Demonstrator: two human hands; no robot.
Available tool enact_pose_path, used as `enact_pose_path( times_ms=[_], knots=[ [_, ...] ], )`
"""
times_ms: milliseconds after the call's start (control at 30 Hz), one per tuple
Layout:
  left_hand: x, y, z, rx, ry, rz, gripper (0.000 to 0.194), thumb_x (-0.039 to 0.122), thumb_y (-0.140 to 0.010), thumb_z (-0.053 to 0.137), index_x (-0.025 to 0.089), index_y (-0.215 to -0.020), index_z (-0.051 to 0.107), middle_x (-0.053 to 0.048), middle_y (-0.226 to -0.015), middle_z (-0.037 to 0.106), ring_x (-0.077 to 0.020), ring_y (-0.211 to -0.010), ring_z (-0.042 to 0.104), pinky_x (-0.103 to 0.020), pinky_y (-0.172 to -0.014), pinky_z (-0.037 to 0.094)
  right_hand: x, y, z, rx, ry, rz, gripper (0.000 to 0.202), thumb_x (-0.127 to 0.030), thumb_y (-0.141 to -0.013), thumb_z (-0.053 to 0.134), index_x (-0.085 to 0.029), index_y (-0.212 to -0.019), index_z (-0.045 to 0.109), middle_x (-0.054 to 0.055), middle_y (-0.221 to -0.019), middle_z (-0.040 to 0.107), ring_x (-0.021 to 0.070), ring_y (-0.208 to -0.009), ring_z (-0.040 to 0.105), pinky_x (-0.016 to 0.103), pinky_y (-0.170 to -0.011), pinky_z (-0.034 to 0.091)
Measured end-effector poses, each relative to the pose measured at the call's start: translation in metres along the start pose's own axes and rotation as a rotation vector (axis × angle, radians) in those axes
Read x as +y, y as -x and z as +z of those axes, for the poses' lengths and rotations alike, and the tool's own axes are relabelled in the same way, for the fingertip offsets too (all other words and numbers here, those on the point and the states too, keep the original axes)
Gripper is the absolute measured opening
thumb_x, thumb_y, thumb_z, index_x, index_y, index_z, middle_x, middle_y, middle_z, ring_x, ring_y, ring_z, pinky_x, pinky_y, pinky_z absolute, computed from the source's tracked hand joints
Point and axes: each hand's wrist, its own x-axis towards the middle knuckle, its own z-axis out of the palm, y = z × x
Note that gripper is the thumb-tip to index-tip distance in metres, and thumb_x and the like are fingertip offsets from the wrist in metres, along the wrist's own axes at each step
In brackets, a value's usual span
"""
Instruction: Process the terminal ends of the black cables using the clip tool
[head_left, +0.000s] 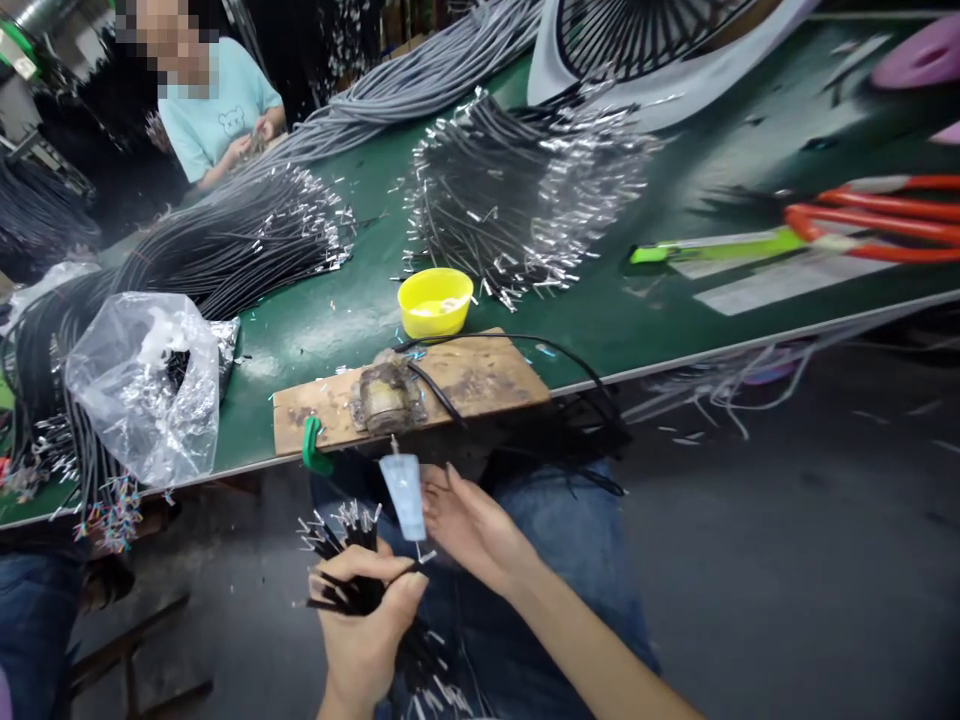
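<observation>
My left hand (367, 620) is closed around a bundle of short black cables (349, 575) with silvery ends. Its thumb and forefinger pinch one cable whose bare tip lies just below a pale blue tapered piece (406, 498). That piece hangs from the thin shaft of a small, grimy motor (386, 392) at the table edge. Just right of the tapered piece is my right hand (472, 525), palm turned inward and fingers loosely extended. I see nothing held in it; whether its fingertips touch the piece is unclear.
The motor sits on a wooden board (487, 375) beside a green clamp (315, 445). Behind stands a yellow bowl (435, 305). Cable bundles (480, 190), a plastic bag (146, 390), orange-handled tools (877, 220) and a fan (551, 60) occupy the green table. A co-worker (221, 110) sits opposite.
</observation>
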Motion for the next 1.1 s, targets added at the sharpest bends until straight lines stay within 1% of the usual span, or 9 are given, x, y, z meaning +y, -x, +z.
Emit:
enact_pose_path(
  times_ms=[67, 167, 267, 400, 533, 733, 833, 1000, 1100],
  knots=[
    [-0.006, 0.001, -0.002, -0.022, 0.015, -0.052, 0.009, 0.030, -0.059, 0.076, 0.020, -0.059, 0.076, -0.004, -0.054, 0.067, -0.0183, -0.054, 0.060, -0.033, -0.064, 0.050, -0.001, 0.011, -0.010, 0.079, 0.163, -0.079, 0.036, -0.054, -0.070, 0.067, -0.019, -0.080, 0.068, 0.000, -0.059, 0.052, 0.0133, -0.055, 0.044, 0.027, -0.053, 0.037],
    [-0.023, 0.005, 0.000, -0.044, 0.041, -0.181, 0.023, 0.035, -0.066, 0.072, 0.018, -0.079, 0.078, 0.000, -0.043, 0.057, -0.0106, -0.037, 0.047, -0.024, -0.040, 0.040, -0.005, 0.029, -0.012, 0.130, 0.505, -0.261, 0.026, -0.046, -0.075, 0.065, -0.020, -0.076, 0.066, 0.002, -0.064, 0.054, 0.0154, -0.059, 0.046, 0.029, -0.056, 0.039],
    [-0.044, 0.013, 0.007, -0.103, 0.111, -0.346, 0.021, 0.032, -0.067, 0.071, 0.014, -0.076, 0.076, 0.004, -0.034, 0.044, -0.0053, -0.029, 0.032, -0.019, -0.031, 0.025, -0.005, 0.041, -0.002, 0.003, 0.954, -0.441, 0.008, -0.030, -0.076, 0.067, -0.022, -0.076, 0.066, 0.003, -0.070, 0.058, 0.0188, -0.069, 0.048, 0.033, -0.065, 0.042],
    [-0.061, 0.025, 0.018, -0.010, 0.135, -0.400, 0.011, 0.017, -0.053, 0.075, 0.016, -0.058, 0.066, 0.000, -0.051, 0.060, -0.0107, -0.045, 0.050, -0.021, -0.042, 0.040, 0.004, 0.045, 0.009, -0.233, 1.311, -0.395, 0.006, -0.016, -0.073, 0.067, -0.021, -0.073, 0.065, 0.005, -0.079, 0.059, 0.0212, -0.077, 0.049, 0.036, -0.070, 0.044],
    [-0.063, 0.026, 0.017, 0.061, 0.100, -0.371, 0.014, 0.014, -0.049, 0.073, 0.014, -0.054, 0.060, 0.001, -0.050, 0.057, -0.0115, -0.049, 0.051, -0.022, -0.046, 0.042, 0.010, 0.044, 0.004, -0.199, 1.290, -0.384, 0.020, -0.018, -0.080, 0.060, -0.019, -0.061, 0.057, 0.002, -0.067, 0.055, 0.0180, -0.069, 0.051, 0.034, -0.069, 0.043],
    [-0.066, 0.029, 0.009, 0.032, 0.188, -0.339, 0.035, 0.043, -0.056, 0.075, 0.015, -0.054, 0.053, 0.005, -0.044, 0.045, -0.0070, -0.041, 0.041, -0.020, -0.041, 0.034, 0.008, 0.043, -0.008, -0.115, 1.162, -0.358, 0.031, -0.039, -0.083, 0.059, -0.019, -0.059, 0.058, 0.002, -0.061, 0.057, 0.0164, -0.061, 0.052, 0.030, -0.058, 0.041],
    [-0.065, 0.032, 0.010, 0.037, 0.213, -0.344, 0.041, 0.048, -0.056, 0.076, 0.015, -0.053, 0.051, 0.005, -0.046, 0.045, -0.0064, -0.043, 0.042, -0.020, -0.043, 0.035, 0.010, 0.043, -0.004, -0.143, 1.111, -0.355, 0.032, -0.036, -0.085, 0.057, -0.019, -0.058, 0.059, 0.001, -0.058, 0.057, 0.0150, -0.056, 0.051, 0.029, -0.056, 0.040],
    [-0.065, 0.029, 0.014, 0.013, 0.317, -0.390, 0.047, 0.058, -0.055, 0.073, 0.017, -0.056, 0.048, 0.006, -0.044, 0.041, -0.0048, -0.038, 0.036, -0.020, -0.040, 0.033, 0.015, 0.045, 0.007, -0.012, 0.996, -0.536, 0.030, -0.029, -0.086, 0.054, -0.019, -0.058, 0.058, 0.002, -0.057, 0.054, 0.0166, -0.058, 0.048, 0.031, -0.058, 0.040],
    [-0.065, 0.023, 0.014, -0.054, 0.337, -0.456, 0.057, 0.069, -0.046, 0.071, 0.019, -0.048, 0.042, 0.007, -0.037, 0.035, -0.0039, -0.032, 0.029, -0.020, -0.033, 0.026, 0.019, 0.045, 0.006, -0.073, 0.770, -0.430, 0.029, -0.035, -0.086, 0.054, -0.018, -0.066, 0.065, 0.004, -0.064, 0.057, 0.0171, -0.062, 0.052, 0.031, -0.058, 0.042]
  ],
)
